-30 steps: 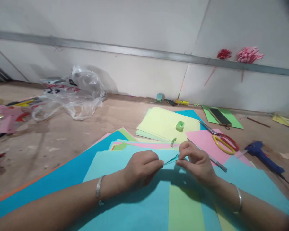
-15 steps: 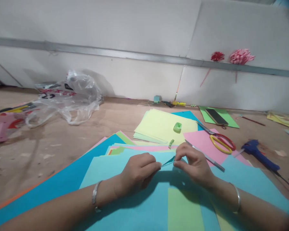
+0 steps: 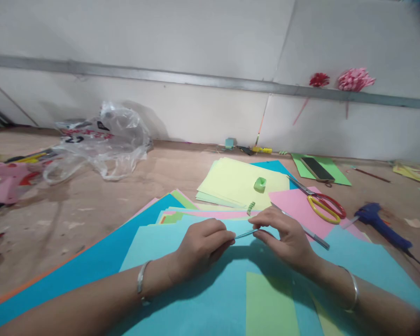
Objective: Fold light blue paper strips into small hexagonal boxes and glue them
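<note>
Blue paper strip (image 3: 245, 233) now flatter between left hand (image 3: 201, 246), right hand (image 3: 287, 235)

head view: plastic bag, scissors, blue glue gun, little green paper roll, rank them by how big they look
1. plastic bag, clearly largest
2. blue glue gun and scissors, look about alike, so unranked
3. green paper roll, smallest

Both hands pinch a thin blue paper strip.

Your left hand (image 3: 201, 247) and right hand (image 3: 287, 235) sit close together, fingertips pinched and pointing at each other. Both your arms reach forward, wrists low.
</note>
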A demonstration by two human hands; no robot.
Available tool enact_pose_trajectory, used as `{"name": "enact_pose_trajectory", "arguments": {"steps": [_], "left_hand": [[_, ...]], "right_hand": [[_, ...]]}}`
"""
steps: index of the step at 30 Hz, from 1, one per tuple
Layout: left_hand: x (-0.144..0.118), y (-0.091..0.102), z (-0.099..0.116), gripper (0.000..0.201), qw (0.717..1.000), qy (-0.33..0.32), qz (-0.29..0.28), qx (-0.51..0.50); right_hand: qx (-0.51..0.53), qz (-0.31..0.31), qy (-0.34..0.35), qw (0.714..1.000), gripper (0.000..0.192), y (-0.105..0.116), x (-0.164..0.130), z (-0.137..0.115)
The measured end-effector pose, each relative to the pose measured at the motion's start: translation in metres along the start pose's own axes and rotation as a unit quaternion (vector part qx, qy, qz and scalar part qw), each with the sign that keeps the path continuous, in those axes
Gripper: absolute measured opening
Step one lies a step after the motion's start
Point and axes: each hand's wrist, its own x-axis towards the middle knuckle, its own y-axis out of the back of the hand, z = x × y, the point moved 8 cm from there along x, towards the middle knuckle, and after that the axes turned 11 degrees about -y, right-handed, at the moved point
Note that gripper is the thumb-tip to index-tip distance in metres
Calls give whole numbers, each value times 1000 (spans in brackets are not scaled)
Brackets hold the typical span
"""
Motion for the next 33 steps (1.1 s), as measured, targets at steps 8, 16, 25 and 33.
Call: {"name": "enact_pose_trajectory", "arguments": {"steps": [8, 16, 25, 33], "left_hand": [[-2, 2, 2, 8, 999, -15, -1, 52], [9, -5, 23, 13, 970, -119, -100, 186], [-5, -29, 30, 19, 940, -104, -231, 230], [-11, -37, 28, 18, 931, -96, -286, 206]], "right_hand": [[-89, -9, 84, 992, 19, -3, -4, -15], [-369, 6, 243, 897, 20, -25, -23, -32], [-412, -34, 255, 874, 34, -44, -31, -27], [-400, -72, 247, 880, 36, -48, -33, -24]]}}
